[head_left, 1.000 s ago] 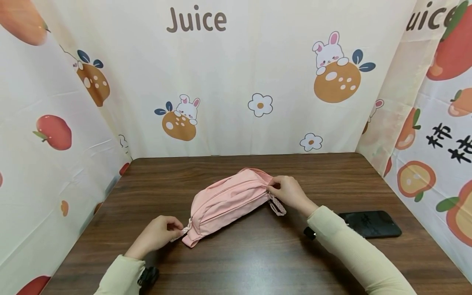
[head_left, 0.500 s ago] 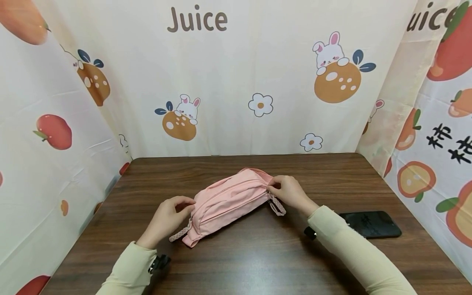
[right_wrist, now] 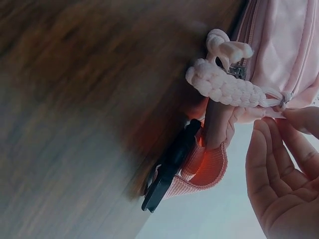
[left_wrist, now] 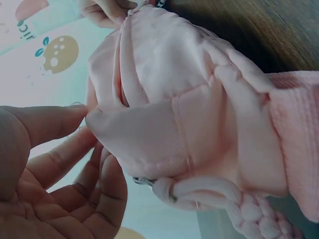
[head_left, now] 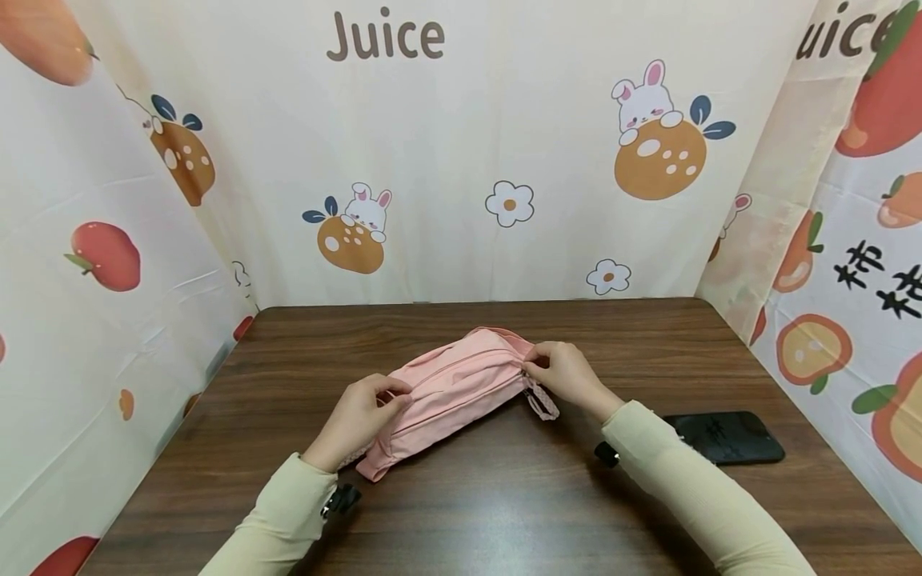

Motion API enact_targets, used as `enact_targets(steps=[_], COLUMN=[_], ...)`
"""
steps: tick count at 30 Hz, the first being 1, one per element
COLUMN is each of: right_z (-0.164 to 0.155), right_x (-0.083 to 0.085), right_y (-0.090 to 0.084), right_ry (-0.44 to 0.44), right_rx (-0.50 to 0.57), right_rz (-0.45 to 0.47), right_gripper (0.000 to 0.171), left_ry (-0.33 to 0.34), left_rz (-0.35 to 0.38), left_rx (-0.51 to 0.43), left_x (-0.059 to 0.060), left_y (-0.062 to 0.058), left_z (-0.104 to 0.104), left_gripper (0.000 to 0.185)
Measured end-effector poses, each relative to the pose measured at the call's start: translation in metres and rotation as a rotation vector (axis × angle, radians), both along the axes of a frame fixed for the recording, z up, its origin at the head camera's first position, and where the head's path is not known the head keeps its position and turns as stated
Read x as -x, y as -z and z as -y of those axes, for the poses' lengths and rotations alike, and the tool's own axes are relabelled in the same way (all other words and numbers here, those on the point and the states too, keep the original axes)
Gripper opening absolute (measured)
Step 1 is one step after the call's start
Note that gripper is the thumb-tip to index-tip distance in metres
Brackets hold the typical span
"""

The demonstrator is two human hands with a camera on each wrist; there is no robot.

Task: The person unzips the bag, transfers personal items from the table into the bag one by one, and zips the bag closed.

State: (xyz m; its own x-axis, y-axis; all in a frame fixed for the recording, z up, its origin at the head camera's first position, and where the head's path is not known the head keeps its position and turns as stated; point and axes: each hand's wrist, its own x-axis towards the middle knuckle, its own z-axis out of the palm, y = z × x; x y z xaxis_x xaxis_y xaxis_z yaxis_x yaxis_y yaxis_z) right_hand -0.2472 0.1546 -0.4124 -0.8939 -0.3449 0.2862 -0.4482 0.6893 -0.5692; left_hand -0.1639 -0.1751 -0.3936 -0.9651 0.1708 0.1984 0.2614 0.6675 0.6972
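— So, where is the pink pouch now?
— It lies across the middle of the wooden table, zippers seemingly closed.
— And the hands?
— The left hand pinches the fabric at its left end; the right hand pinches the right end near the braided pull. I judge that opening is not yet started.
— Anything else?
— A black phone lies near the right sleeve.

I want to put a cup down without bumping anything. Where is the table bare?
Bare wood lies along the table's far edge behind the pink pouch, at the left beyond the left hand, and in front between the two sleeves. It is crowded mid-table, where both hands hold the pouch, and at the right by the black phone beside the right hand.
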Motion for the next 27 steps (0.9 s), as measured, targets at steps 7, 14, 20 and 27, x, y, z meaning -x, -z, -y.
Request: enact_targets(steps=[7, 14, 20, 27], right_z=[0.0, 0.001, 0.002, 0.013], right_x=[0.001, 0.0, 0.0, 0.0], right_y=[-0.001, -0.002, -0.004, -0.017], right_ry=[-0.014, -0.017, -0.026, -0.061], right_rx=[-0.001, 0.014, 0.027, 0.05], right_rz=[0.006, 0.016, -0.014, -0.071], right_gripper=[0.006, 0.006, 0.005, 0.007], left_ry=[0.017, 0.015, 0.047, 0.099], left_rz=[0.039, 0.043, 0.01, -0.029], left_rx=[-0.009, -0.056, -0.06, -0.059], left_x=[0.003, 0.002, -0.001, -0.002], left_y=[-0.001, -0.002, -0.004, -0.004], left_z=[-0.004, -0.007, -0.007, -0.007], left_gripper=[0.013, 0.013, 0.012, 0.011])
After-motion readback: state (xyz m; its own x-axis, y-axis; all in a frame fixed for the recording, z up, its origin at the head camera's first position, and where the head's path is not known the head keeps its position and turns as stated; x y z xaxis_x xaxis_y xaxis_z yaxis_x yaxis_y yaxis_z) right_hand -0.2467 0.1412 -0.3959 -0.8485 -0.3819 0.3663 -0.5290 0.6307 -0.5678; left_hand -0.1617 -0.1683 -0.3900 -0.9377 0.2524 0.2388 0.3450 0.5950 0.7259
